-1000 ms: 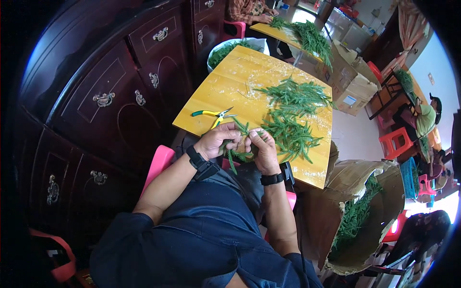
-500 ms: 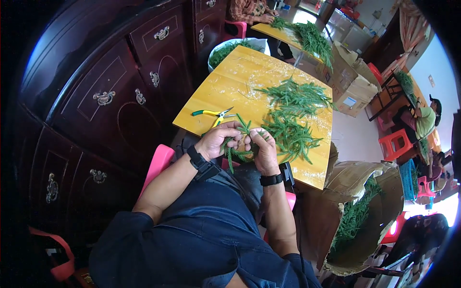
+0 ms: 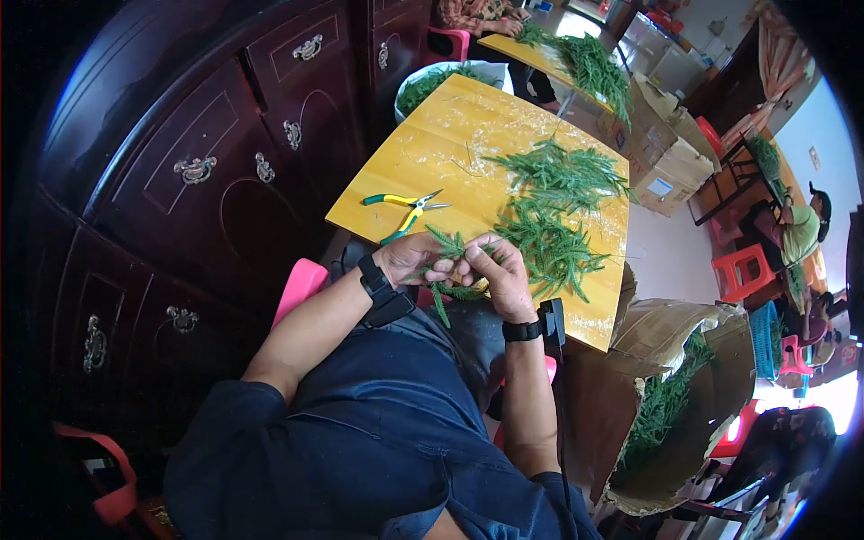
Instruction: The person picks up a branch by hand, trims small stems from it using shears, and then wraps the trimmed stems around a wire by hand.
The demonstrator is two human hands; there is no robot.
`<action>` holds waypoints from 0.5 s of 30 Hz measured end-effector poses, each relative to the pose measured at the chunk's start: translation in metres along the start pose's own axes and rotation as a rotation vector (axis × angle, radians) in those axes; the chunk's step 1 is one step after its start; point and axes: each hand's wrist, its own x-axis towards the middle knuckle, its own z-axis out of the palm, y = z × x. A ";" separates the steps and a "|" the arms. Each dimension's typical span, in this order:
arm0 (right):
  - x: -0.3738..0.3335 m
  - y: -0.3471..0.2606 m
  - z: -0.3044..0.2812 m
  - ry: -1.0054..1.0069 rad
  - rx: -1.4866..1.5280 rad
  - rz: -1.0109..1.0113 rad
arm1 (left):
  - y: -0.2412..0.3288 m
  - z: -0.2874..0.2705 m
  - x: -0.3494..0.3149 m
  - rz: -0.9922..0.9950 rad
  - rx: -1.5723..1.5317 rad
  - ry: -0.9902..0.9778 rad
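Both hands meet in front of my body at the near edge of the yellow wooden table (image 3: 396, 171). Between them is a green artificial pine sprig (image 3: 443, 241), its needled tips sticking out above and below the fingers. My left hand (image 3: 412, 259) is closed on the sprig. Pinched fingers of my right hand (image 3: 498, 270) grip it close beside the left. The exact point they work on is hidden by the fingertips. Pliers (image 3: 412, 212) with yellow and green handles lie just beyond my left hand, jaws apart. Piles of pine sprigs (image 3: 551, 236) rest to the right of my hands.
An open cardboard box (image 3: 621, 396) holding greenery stands at my right. Dark wooden cabinets (image 3: 207, 189) line the left side. A white sack of greenery (image 3: 409, 90) sits behind the table. Other people work at a far table (image 3: 531, 56) and at the right.
My hands stay together on the sprig, with the right wrist turned a little and shifted right. The upper tip now leans left. More of the pliers shows as the view shifts slightly.
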 end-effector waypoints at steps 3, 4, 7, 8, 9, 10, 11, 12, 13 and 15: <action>0.000 0.000 -0.001 -0.034 -0.036 -0.003 | -0.002 0.003 -0.002 0.023 0.121 0.124; 0.000 0.000 -0.002 -0.036 -0.052 -0.007 | 0.000 0.007 -0.001 0.021 0.121 0.123; -0.001 0.000 -0.004 -0.023 -0.103 -0.005 | 0.014 0.021 0.002 -0.072 0.288 0.115; -0.001 0.001 -0.005 -0.008 -0.139 0.002 | 0.016 0.022 0.003 -0.073 0.288 0.114; -0.001 0.001 -0.004 0.004 -0.174 0.010 | 0.018 0.022 0.002 -0.071 0.398 0.174; -0.001 0.001 -0.004 0.003 -0.174 0.011 | 0.020 0.021 0.002 -0.068 0.507 0.234; -0.001 0.002 -0.003 0.041 -0.256 0.012 | 0.021 0.021 0.002 -0.065 0.616 0.293; 0.000 0.002 -0.001 0.079 -0.339 0.013 | 0.020 0.020 0.001 -0.063 0.616 0.295; 0.000 0.003 0.001 0.117 -0.421 0.014 | 0.018 0.018 0.001 -0.035 0.744 0.369; 0.002 0.006 0.004 0.137 -0.455 0.008 | 0.013 0.017 0.003 0.025 1.000 0.514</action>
